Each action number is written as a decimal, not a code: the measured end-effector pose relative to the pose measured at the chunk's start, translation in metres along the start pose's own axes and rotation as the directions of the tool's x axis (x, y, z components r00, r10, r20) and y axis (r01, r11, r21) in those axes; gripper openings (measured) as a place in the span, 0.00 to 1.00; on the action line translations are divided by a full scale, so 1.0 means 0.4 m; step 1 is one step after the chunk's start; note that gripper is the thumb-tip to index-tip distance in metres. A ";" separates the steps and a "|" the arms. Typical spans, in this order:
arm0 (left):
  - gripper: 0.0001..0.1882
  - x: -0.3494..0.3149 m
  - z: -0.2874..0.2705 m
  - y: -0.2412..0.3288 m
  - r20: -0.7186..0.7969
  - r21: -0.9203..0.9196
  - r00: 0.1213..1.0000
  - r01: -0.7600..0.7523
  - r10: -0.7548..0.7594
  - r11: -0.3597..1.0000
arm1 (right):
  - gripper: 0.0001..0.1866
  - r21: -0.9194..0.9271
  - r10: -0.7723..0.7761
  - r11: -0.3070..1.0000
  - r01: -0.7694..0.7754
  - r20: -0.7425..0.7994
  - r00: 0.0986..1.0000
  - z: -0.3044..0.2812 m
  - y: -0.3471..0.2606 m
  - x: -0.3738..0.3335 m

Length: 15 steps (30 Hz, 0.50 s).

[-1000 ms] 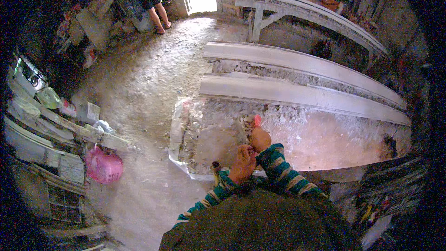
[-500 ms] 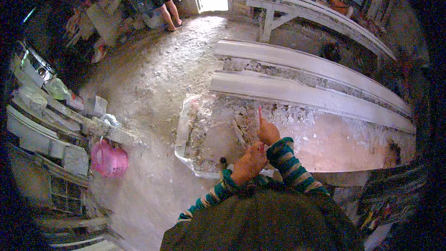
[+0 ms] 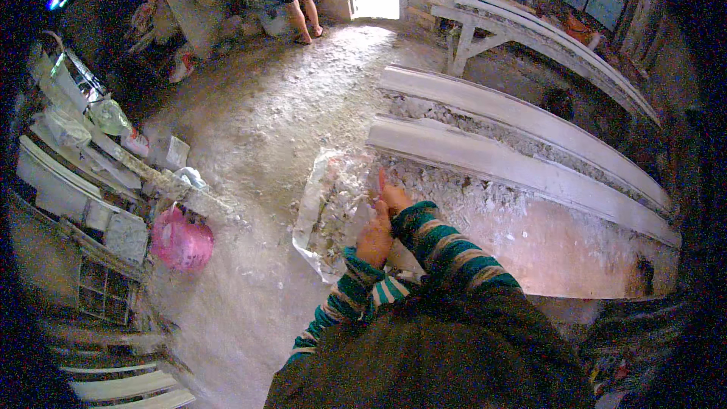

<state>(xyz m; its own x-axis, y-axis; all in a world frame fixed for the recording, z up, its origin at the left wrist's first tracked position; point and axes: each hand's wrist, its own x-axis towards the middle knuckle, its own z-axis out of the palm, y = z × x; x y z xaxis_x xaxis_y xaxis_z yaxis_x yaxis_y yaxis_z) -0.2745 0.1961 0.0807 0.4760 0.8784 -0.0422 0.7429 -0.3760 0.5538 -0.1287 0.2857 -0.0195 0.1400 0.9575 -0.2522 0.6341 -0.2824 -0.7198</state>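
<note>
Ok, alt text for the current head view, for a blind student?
Left hand and right hand close together over a littered surface; the right holds a slim red object. Two pale strips lie beyond, a pink bucket left.

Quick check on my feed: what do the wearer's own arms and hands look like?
Both the left hand and right hand look bare, with no gloves visible. The left sleeve and right sleeve are long, with teal, dark and beige stripes banding the forearms. I see no cables; finer details are too blurred to tell.
</note>
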 end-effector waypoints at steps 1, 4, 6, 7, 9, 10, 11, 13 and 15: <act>0.28 0.008 -0.023 -0.010 0.035 0.025 0.998 0.048 -0.049 0.999 | 0.21 0.112 0.012 0.994 -0.005 -0.069 0.998 0.010 -0.031 -0.002; 0.26 -0.008 -0.084 -0.027 -0.155 -0.296 0.983 -0.140 0.098 0.945 | 0.20 -0.060 -0.240 0.970 0.235 -0.104 0.965 -0.046 -0.075 -0.043; 0.26 -0.028 -0.106 -0.027 -0.154 -0.392 0.978 -0.189 0.138 0.901 | 0.23 -0.060 -0.275 0.961 0.270 -0.079 0.958 -0.121 -0.070 -0.096; 0.27 -0.036 -0.110 -0.025 -0.127 -0.383 0.980 -0.191 0.153 0.904 | 0.24 -0.010 -0.247 0.969 0.247 -0.076 0.966 -0.164 -0.064 -0.122; 0.28 -0.044 -0.106 -0.021 -0.089 -0.372 0.984 -0.175 0.153 0.912 | 0.27 -0.276 -0.143 0.956 0.100 -0.138 0.980 -0.222 -0.049 -0.199; 0.28 -0.043 -0.098 -0.020 -0.073 -0.368 0.987 -0.157 0.140 0.916 | 0.28 -0.298 -0.172 0.947 0.119 -0.157 0.973 -0.239 -0.046 -0.233; 0.29 -0.038 -0.089 -0.019 -0.057 -0.364 0.990 -0.142 0.130 0.920 | 0.31 -0.306 -0.110 0.951 0.052 -0.178 0.978 -0.249 -0.046 -0.261; 0.28 -0.030 -0.071 -0.024 -0.176 -0.316 0.956 -0.281 0.235 0.906 | 0.36 -0.249 -0.052 0.969 0.008 -0.170 0.984 -0.248 -0.051 -0.294; 0.28 -0.022 -0.056 -0.032 -0.158 -0.332 0.935 -0.354 0.318 0.874 | 0.43 -0.114 -0.071 0.992 0.059 -0.104 0.992 -0.207 -0.068 -0.290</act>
<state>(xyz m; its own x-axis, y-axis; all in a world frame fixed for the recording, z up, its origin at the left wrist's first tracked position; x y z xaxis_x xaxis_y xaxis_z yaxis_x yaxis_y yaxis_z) -0.2988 0.1997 0.0925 0.6068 0.7482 0.2683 0.3248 -0.5415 0.7754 -0.0992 0.1873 0.0828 0.1736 0.9759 -0.1319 0.7237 -0.2173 -0.6550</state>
